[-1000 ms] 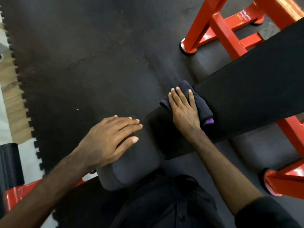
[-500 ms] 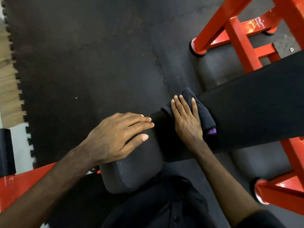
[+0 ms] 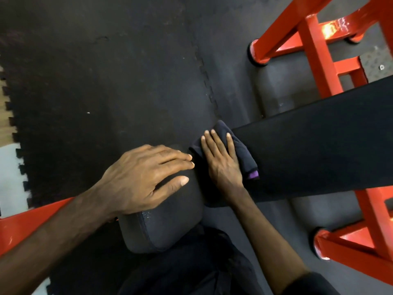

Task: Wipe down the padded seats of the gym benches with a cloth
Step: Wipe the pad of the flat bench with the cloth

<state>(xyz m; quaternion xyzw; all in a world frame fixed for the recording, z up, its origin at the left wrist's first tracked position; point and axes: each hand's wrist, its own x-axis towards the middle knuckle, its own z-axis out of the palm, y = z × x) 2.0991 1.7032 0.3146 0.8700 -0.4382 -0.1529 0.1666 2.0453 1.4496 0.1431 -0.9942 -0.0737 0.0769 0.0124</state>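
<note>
- Looking past our left wrist, we see the jigsaw edge of the black floor mat (image 3: 63,86), with pale floor and a strip of wood beyond it.
- A red frame bar (image 3: 32,218) runs under our left forearm.
- Our left hand (image 3: 144,177) rests palm down on the grey seat pad (image 3: 170,226), fingers straight and close together, thumb spread, holding nothing.
- Its fingertips nearly meet our right hand (image 3: 223,165), which lies just beside it.
- Our right hand presses flat on the dark cloth (image 3: 240,150), fingers straight, not curled round it.
- The cloth is folded under that palm at the near end of the long black bench pad (image 3: 319,145); a purple tag shows beside the wrist.
- Beyond the cloth, red frame legs (image 3: 314,50) stand either side of the pad.
</note>
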